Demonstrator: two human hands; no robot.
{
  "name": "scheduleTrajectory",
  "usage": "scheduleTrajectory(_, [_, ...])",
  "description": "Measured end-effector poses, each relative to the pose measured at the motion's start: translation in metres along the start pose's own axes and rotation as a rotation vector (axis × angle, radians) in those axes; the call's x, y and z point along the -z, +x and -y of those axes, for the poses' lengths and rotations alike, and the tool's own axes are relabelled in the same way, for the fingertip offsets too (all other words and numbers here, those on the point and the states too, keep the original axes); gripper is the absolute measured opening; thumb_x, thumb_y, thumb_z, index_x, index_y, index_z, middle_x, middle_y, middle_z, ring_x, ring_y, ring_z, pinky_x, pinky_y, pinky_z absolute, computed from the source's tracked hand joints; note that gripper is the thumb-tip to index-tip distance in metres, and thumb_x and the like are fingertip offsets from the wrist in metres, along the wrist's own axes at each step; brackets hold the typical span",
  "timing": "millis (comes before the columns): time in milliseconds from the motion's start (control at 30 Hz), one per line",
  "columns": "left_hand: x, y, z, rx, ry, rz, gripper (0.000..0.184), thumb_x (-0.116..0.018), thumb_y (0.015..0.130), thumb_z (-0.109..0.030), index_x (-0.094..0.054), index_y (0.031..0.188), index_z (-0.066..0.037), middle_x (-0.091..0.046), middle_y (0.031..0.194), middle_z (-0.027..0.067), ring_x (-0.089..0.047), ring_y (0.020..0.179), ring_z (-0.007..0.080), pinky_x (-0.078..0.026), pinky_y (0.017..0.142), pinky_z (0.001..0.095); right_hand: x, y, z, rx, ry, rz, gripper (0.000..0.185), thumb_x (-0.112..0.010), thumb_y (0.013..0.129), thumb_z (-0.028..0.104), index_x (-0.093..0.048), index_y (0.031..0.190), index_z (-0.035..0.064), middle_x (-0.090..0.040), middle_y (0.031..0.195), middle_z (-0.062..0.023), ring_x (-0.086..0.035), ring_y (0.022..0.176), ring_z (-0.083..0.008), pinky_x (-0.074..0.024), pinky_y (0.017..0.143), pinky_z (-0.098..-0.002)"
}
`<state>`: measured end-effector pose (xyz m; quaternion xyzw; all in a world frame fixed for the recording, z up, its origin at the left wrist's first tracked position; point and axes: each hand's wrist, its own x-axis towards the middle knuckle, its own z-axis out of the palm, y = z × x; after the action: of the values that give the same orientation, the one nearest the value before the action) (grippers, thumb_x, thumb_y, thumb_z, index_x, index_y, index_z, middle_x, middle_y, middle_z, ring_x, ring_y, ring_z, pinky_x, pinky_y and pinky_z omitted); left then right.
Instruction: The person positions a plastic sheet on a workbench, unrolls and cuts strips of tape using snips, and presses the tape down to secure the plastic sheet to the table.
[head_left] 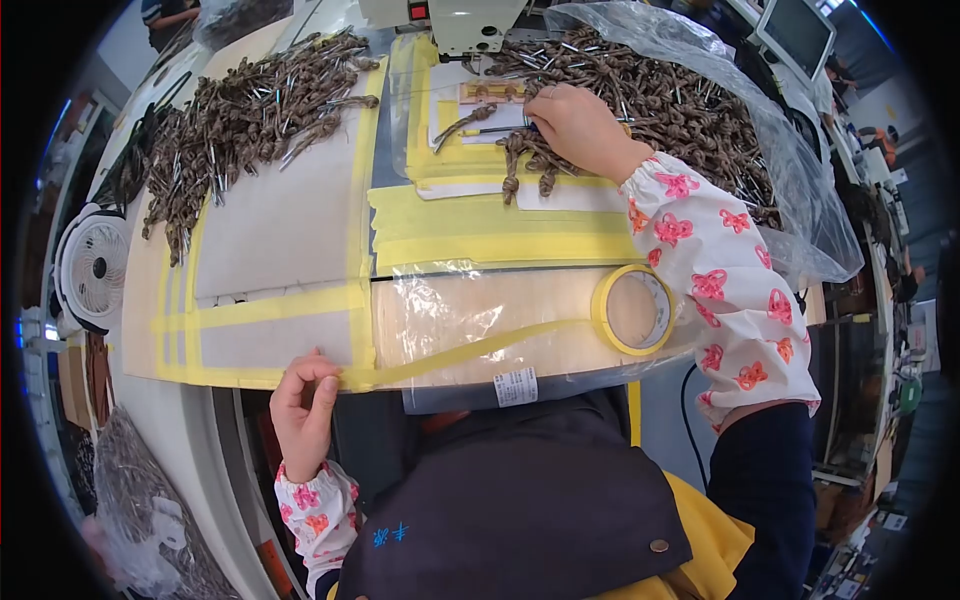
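Observation:
My left hand (303,408) is at the front edge of the table, thumb and fingers pinched at the end of a yellow tape strip (470,348). That strip runs right to a roll of yellow tape (603,310) lying on the board. My right hand (578,125) is under the sewing machine head (447,28), its fingers closed on a slim pen-like tool (492,130) whose grip they mostly hide. Beside it lie a brown knotted cord (466,124) with a metal tip and a small amber-coloured plate (492,92). More knotted cords (522,165) hang just below the fingers.
Brown knotted cords with metal tips form a left pile (255,112) and a right pile (665,95). Clear plastic sheeting (815,205) drapes along the right side. A white fan (92,268) stands left, and a monitor (797,35) is at the back right.

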<state>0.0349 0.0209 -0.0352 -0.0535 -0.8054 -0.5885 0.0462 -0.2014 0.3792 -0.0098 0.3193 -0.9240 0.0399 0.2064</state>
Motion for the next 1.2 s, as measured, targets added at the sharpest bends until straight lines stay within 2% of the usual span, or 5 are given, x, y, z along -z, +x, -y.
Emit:
scheduleTrajectory(367, [0.000,-0.004,0.005,-0.016,0.018,-0.033,0.005,-0.055,0.086,-0.005,-0.056,0.086,0.000,-0.058,0.087,0.0057,-0.054,0.090,0.0149,-0.026,0.107,0.0449,0.063,-0.022,0.021,0.121,0.207,0.075,0.016,-0.062,0.080,0.014,-0.063,0.091,0.0022,-0.063,0.080,-0.0118,-0.060,0.071,-0.0288,-0.0483,0.064,-0.0364])
scheduleTrajectory(800, [0.006,-0.005,0.007,0.006,0.060,0.063,0.007,-0.047,0.089,-0.003,-0.052,0.091,0.002,-0.053,0.093,0.0082,-0.051,0.095,0.0166,-0.021,0.110,0.0446,0.198,-0.183,0.007,-0.640,-0.039,1.147,0.016,-0.059,0.084,0.011,-0.063,0.092,-0.0013,-0.066,0.075,-0.0085,-0.064,0.070,-0.0172,-0.0488,0.065,-0.0276])
scheduleTrajectory(933, [0.005,-0.003,0.004,0.020,0.038,0.074,0.008,-0.046,0.090,-0.003,-0.051,0.093,0.002,-0.052,0.094,0.0077,-0.050,0.098,0.0161,-0.020,0.111,0.0430,0.248,-0.190,0.007,-0.863,0.882,0.512,0.021,-0.052,0.089,0.014,-0.061,0.089,-0.0047,-0.065,0.078,-0.0092,-0.063,0.073,-0.0140,-0.0500,0.068,-0.0254])
scheduleTrajectory(1100, [0.005,-0.007,0.010,0.039,0.024,0.004,0.009,-0.046,0.091,-0.004,-0.051,0.095,0.002,-0.053,0.098,0.0093,-0.048,0.109,0.0203,-0.020,0.110,0.0417,0.296,-0.265,-0.063,-0.746,1.132,-0.111,0.024,-0.049,0.091,0.023,-0.053,0.076,0.0055,-0.058,0.067,-0.0012,-0.052,0.054,-0.0055,-0.0426,0.053,-0.0180])
scheduleTrajectory(1200, [0.007,-0.007,0.009,0.056,0.043,0.015,0.010,-0.046,0.092,-0.005,-0.051,0.095,0.002,-0.054,0.100,0.0098,-0.047,0.113,0.0221,-0.021,0.109,0.0408,0.269,-0.315,-0.080,-1.300,0.585,-0.090,0.021,-0.056,0.088,0.025,-0.057,0.076,0.0074,-0.057,0.064,0.0013,-0.052,0.054,-0.0050,-0.0426,0.053,-0.0174])
